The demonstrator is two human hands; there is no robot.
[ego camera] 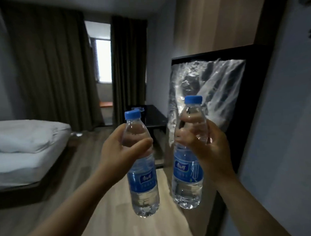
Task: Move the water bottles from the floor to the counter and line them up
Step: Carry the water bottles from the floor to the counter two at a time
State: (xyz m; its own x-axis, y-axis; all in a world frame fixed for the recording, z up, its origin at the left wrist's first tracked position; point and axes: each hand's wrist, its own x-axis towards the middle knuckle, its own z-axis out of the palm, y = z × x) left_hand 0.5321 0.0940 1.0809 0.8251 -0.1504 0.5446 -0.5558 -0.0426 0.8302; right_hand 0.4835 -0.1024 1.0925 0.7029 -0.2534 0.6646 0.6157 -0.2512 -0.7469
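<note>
L hand (117, 154) has its fingers curled round the top part of one water bottle (142, 180), held upright. R hand (206, 147) grips a 2nd bottle (187, 170) the same way, just beside it, not touching. Both hang in the air over the wood floor (111, 214). Bed (26, 142) at left. Dark table (154, 118) & curtains (49, 69) far back.

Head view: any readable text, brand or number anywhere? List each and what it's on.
Clear plastic blue-capped bottle in left hand: white logo on blue label, too blurred to read.
Matching clear bottle in right hand: same white logo, also unreadable.
No other text visible.
</note>
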